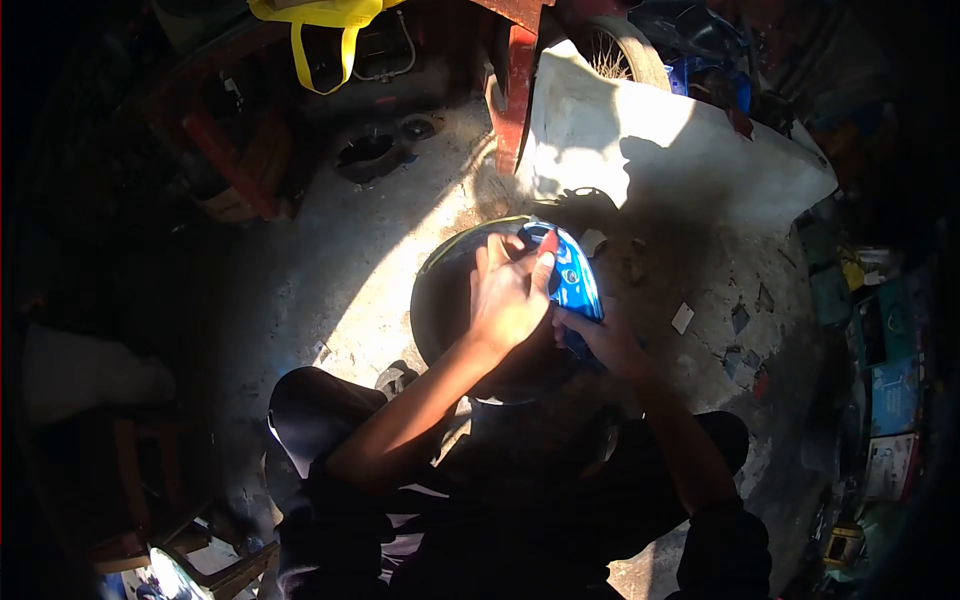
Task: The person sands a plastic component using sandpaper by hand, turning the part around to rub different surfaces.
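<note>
A glossy blue curved part [577, 290] with a round hole is held over a wide, round, dark basin [424, 305]. My left hand [507, 300] is at its upper end, with the thumb pressed against a small red piece [549, 243] that lies on the blue surface; I cannot make out what the piece is. Lower down, my right hand [598, 335] is closed around the part's near end, with its thumb over the edge. Shadow hides some of the right fingers and the inside of the basin.
Beyond the basin lies a large pale sheet [690, 160], with a spoked wheel [625, 55] behind it. A red wooden leg [515, 100] stands to its left. A yellow bag [325, 30] hangs at the top. Scraps [683, 318] litter the floor on the right, near boxes [893, 395].
</note>
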`<state>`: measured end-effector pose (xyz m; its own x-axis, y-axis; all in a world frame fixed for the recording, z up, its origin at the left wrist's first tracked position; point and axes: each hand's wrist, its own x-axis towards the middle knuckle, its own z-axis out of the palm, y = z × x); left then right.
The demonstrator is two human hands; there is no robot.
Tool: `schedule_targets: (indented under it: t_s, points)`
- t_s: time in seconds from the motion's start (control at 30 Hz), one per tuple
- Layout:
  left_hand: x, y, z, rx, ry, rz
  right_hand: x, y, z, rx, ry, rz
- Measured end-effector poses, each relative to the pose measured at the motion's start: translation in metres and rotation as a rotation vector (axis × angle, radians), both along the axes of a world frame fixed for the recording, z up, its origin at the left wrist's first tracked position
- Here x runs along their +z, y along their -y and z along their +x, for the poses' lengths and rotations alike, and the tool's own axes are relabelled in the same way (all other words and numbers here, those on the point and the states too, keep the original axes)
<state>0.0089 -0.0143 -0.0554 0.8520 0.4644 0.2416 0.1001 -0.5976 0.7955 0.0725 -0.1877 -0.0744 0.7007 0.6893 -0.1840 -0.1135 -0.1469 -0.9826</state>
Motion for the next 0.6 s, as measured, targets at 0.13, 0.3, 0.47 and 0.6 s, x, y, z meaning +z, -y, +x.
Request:
schedule_targets:
  t_s: [0.13, 0.3, 0.47, 0.6]
  points:
    - [-0.004, -0.005, 0.003, 0.016, -0.011, -0.053, 0.001, -0.004, -0.001, -0.001, -0.006, 0.013]
    - [0.000, -0.015, 0.009, 0.108, -0.011, -0.028, 0.008, -0.003, -0.002, 0.019, 0.019, 0.001]
    - [0.007, 0.003, -0.005, -0.112, 0.152, -0.057, 0.003, -0.001, 0.002, -0.017, 0.021, 0.011]
    - [0.000, -0.021, 0.012, 0.086, 0.008, -0.040, 0.009, -0.008, 0.004, 0.028, 0.069, -0.027]
